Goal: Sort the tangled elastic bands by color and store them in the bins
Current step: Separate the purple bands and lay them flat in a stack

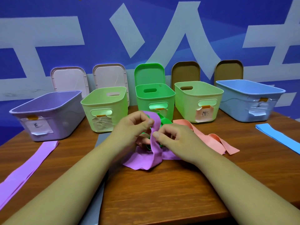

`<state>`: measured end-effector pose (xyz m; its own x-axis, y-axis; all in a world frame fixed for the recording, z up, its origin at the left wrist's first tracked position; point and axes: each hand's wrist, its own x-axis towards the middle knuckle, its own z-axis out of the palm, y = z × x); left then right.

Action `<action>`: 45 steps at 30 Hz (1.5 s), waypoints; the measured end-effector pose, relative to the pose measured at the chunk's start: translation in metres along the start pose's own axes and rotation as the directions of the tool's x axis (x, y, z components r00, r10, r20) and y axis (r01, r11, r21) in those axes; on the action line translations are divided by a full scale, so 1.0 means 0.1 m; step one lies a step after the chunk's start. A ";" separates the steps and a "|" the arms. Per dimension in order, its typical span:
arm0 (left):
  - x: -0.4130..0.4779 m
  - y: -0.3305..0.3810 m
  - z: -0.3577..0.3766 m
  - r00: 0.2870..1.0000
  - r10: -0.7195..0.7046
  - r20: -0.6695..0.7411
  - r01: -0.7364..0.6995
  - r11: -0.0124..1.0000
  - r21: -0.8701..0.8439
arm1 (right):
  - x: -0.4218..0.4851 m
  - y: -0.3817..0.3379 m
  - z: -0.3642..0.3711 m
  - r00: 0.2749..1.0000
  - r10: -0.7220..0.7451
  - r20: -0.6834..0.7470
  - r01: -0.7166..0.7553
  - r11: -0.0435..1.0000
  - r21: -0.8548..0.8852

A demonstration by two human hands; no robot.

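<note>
A tangle of bands lies at the table's middle: a purple band, a green band and a pink band trailing right. My left hand pinches the purple band near its raised upper end. My right hand pinches the same strip lower down, just above the knot. A flat purple band lies at the left and flat blue bands at the right.
Five open bins stand in a row behind the tangle: purple, light green, bright green, light green, blue. Their lids lean on the blue wall. The wooden table's front edge is near me.
</note>
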<state>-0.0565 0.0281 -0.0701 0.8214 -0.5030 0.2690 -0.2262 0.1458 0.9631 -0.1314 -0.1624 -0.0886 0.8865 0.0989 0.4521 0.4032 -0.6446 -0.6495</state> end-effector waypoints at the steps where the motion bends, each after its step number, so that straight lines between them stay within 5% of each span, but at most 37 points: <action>1: 0.00 -0.01 0.00 1.000 0.004 0.010 -0.004 1.000 0.009 | 0.00 0.00 0.00 1.000 -0.001 0.001 0.001 1.000 0.009; 15: -0.02 -0.06 -0.01 0.988 0.005 0.155 -0.010 0.999 0.031 | -0.02 -0.02 -0.03 0.994 0.033 0.101 -0.036 0.999 0.029; 25: -0.04 -0.05 -0.04 0.983 0.013 0.181 -0.031 0.995 0.100 | -0.05 -0.05 -0.08 0.981 0.094 0.167 -0.135 0.958 0.253; 31: 0.00 0.01 -0.05 0.991 0.083 0.104 -0.088 0.995 0.043 | 0.01 0.00 -0.12 0.977 0.174 -0.126 -0.145 0.966 0.214; 41: 0.12 0.18 -0.25 0.976 0.089 -0.201 -0.112 0.988 -0.108 | 0.04 0.11 -0.26 0.827 0.321 -0.462 -0.302 0.946 0.116; 45: 0.09 0.17 -0.31 0.965 0.238 -0.113 -0.203 0.945 0.258 | 0.01 0.02 -0.26 0.819 0.342 -0.461 -0.311 0.939 0.144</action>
<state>-0.0361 0.0526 -0.0514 0.7978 -0.3544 0.4878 -0.5150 0.0200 0.8569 -0.1355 -0.1836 -0.0737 0.7587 -0.4893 0.4300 0.1354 -0.5272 -0.8389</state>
